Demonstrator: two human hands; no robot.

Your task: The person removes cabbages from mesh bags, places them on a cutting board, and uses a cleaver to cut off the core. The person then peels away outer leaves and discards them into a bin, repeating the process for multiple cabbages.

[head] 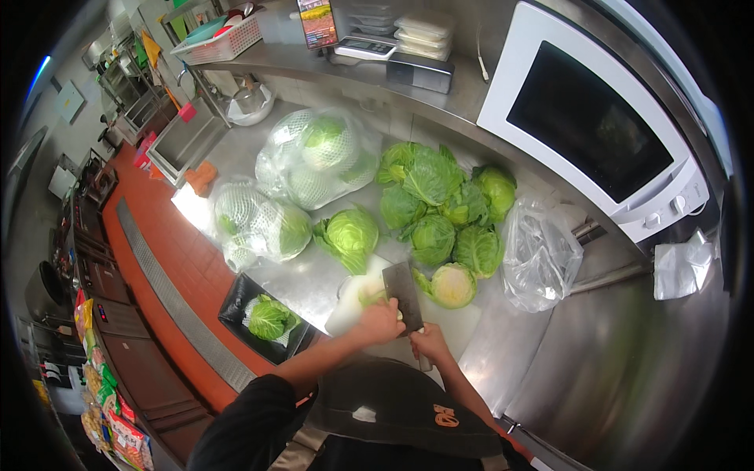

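Note:
My right hand grips the handle of a cleaver, whose broad blade lies over a white cutting board. Close to the blade's left side, my left hand is on a pale green cabbage piece, largely covered by the fingers. A cabbage with a pale cut face sits at the right of the blade. Beyond the board are a loose green cabbage and a pile of several cabbages. Where the blade's edge meets the board or cabbage is hard to tell.
Clear bags of net-wrapped cabbages lie at the back left. A black bin with leaves and foam net is at the table's left edge. A crumpled plastic bag lies right of the pile, below a shelf with a white microwave.

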